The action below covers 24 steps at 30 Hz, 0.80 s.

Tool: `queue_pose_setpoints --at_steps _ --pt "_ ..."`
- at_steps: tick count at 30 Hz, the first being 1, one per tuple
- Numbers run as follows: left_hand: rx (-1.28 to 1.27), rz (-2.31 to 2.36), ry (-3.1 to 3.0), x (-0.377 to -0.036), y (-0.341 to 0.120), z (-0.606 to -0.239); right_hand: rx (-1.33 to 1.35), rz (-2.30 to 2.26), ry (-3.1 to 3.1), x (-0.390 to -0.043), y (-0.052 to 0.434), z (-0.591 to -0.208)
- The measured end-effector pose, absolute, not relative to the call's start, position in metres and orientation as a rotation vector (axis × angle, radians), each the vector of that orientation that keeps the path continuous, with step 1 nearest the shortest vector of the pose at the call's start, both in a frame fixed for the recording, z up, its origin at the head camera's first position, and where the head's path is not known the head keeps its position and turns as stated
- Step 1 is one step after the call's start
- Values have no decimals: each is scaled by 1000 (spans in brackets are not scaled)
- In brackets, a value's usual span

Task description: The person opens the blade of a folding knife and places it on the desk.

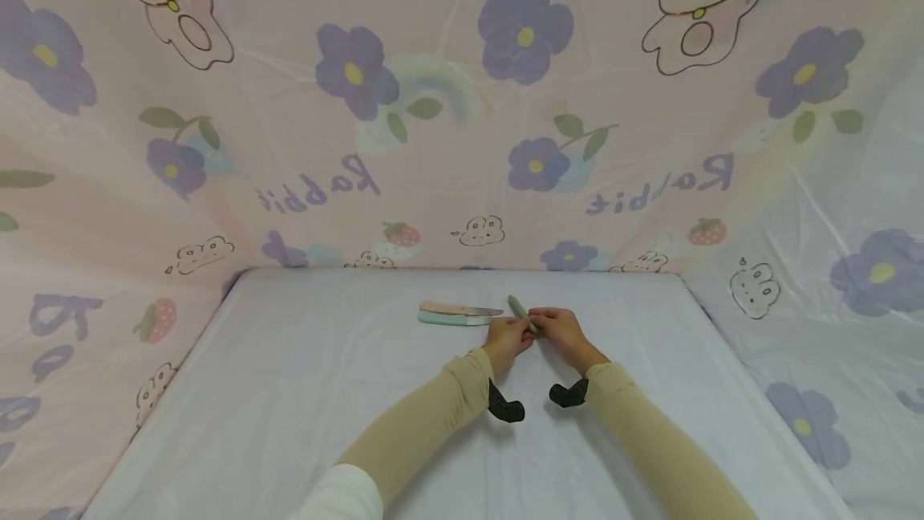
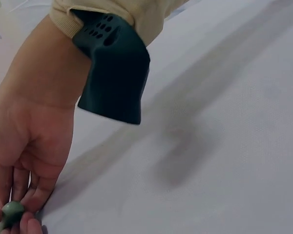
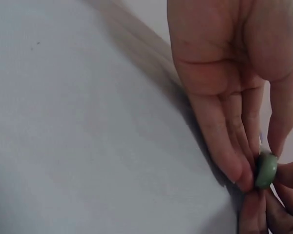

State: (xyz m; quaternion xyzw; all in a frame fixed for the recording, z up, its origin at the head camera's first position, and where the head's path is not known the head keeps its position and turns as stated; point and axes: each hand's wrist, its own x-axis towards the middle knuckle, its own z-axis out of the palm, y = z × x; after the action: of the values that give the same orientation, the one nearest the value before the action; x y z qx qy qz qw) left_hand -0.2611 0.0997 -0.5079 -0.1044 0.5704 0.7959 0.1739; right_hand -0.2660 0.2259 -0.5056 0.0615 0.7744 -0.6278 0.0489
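Observation:
Both hands meet at a slim sage-green object (image 1: 516, 305) with a rounded end, which points away from the person in the head view. My left hand (image 1: 507, 341) pinches it from the left, and my right hand (image 1: 565, 335) pinches it from the right. In the left wrist view its glossy green end (image 2: 12, 210) shows among the fingertips. The right wrist view has the same green end (image 3: 266, 170) between the fingers of both hands. Fingers cover much of it, so its kind cannot be told.
Left of the hands, a peach-handled knife (image 1: 443, 308) and a mint-handled knife (image 1: 443, 318) lie side by side, blades toward the hands. A white cloth (image 1: 289, 392) covers the table. Patterned sheets (image 1: 433, 151) rise behind and at both sides. Dark mounts (image 1: 507, 406) sit at the wrists.

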Motion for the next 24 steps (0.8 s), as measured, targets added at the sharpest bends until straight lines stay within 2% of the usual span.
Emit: queue_pose_setpoints --at_steps 11,24 --pt "-127 2243 1486 -259 81 -513 230 -2210 2083 -255 228 -507" --pt "6 2194 1454 -240 50 -507 245 -2258 1808 -235 219 -498"
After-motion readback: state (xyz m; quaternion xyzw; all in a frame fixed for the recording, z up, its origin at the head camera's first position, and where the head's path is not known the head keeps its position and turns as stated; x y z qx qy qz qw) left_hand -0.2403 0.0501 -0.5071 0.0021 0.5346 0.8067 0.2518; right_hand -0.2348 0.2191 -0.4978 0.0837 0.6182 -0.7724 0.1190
